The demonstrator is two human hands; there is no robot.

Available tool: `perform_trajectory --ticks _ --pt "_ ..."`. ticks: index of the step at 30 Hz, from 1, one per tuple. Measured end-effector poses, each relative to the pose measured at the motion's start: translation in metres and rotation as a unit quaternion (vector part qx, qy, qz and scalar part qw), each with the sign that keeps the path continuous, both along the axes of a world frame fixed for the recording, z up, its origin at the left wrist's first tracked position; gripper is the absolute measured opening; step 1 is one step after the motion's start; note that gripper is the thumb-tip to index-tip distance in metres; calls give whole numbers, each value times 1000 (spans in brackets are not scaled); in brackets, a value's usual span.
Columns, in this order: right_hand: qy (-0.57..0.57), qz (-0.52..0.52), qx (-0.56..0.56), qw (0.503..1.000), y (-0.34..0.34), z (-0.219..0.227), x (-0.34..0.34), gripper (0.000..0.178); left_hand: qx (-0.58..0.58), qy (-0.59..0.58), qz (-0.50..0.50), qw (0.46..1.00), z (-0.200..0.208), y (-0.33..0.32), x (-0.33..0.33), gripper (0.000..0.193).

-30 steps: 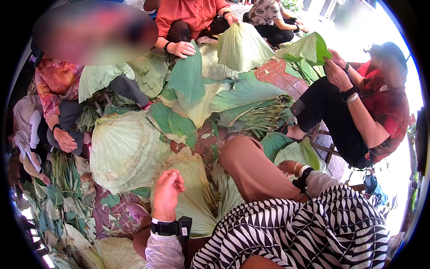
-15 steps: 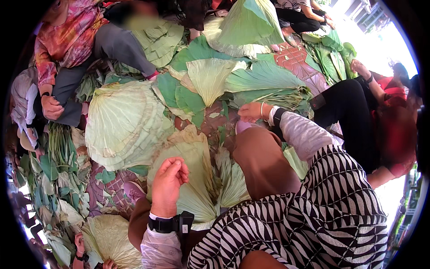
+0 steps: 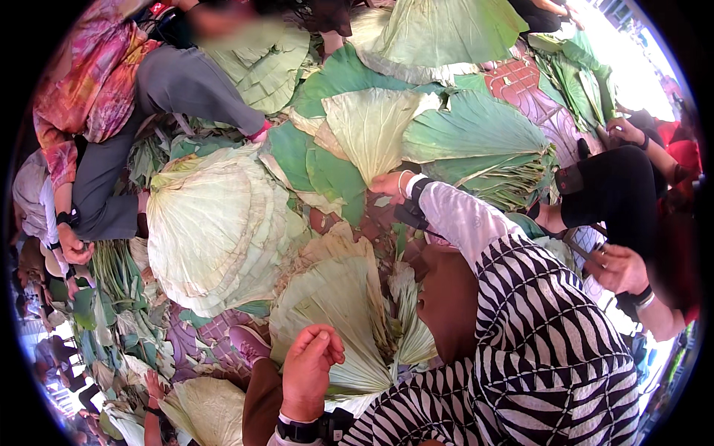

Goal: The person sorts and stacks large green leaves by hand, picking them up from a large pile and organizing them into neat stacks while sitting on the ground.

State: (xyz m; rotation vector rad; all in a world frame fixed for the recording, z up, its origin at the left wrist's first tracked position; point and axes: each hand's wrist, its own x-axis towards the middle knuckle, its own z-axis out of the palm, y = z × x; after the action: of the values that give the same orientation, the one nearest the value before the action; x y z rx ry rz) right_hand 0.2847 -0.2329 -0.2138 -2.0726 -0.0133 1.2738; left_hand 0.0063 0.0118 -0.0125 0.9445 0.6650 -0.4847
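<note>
My right hand (image 3: 390, 186) reaches ahead, its fingers closed at the pointed stem end of a pale, fan-folded lotus leaf (image 3: 372, 126). That leaf lies over green lotus leaves (image 3: 327, 175). Closer to me, my left hand (image 3: 312, 364) is raised with its fingers curled in and the thumb against them; nothing shows in it. Just beyond it, a stack of pale folded lotus leaves (image 3: 327, 305) lies between my legs. Left of that rests a large, thick pile of whitish lotus leaves (image 3: 212, 223).
Green folded leaves with bundled stems (image 3: 506, 175) lie to the right. At far left sits a person in grey trousers (image 3: 201, 89). A co-worker's hand (image 3: 621, 267) is close on my right. Leaf scraps and stems (image 3: 111, 282) cover the paving at left.
My right hand has reached forward and left and closed on the pale leaf's tip. My left hand stays curled. The view has shifted, and a co-worker's hand now shows at right.
</note>
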Motion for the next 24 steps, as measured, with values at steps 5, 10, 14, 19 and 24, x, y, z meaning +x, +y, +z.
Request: perform_trajectory --ticks 5,10,14,19,24 --pt "-105 -247 114 956 -8 -43 0 34 -5 31 -12 999 -8 -3 1 12" --pt "-204 -203 11 958 -21 -8 -23 20 17 14 -33 999 1 -4 1 12" --pt "-263 -236 -18 935 -77 43 -59 41 24 -25 -40 999 5 -8 1 12" --pt "-318 -271 81 905 -155 102 -102 44 34 -61 -58 996 -3 -8 -3 12" --pt "-250 -386 124 879 -237 144 -186 25 54 -81 -72 993 -14 -1 -8 14"
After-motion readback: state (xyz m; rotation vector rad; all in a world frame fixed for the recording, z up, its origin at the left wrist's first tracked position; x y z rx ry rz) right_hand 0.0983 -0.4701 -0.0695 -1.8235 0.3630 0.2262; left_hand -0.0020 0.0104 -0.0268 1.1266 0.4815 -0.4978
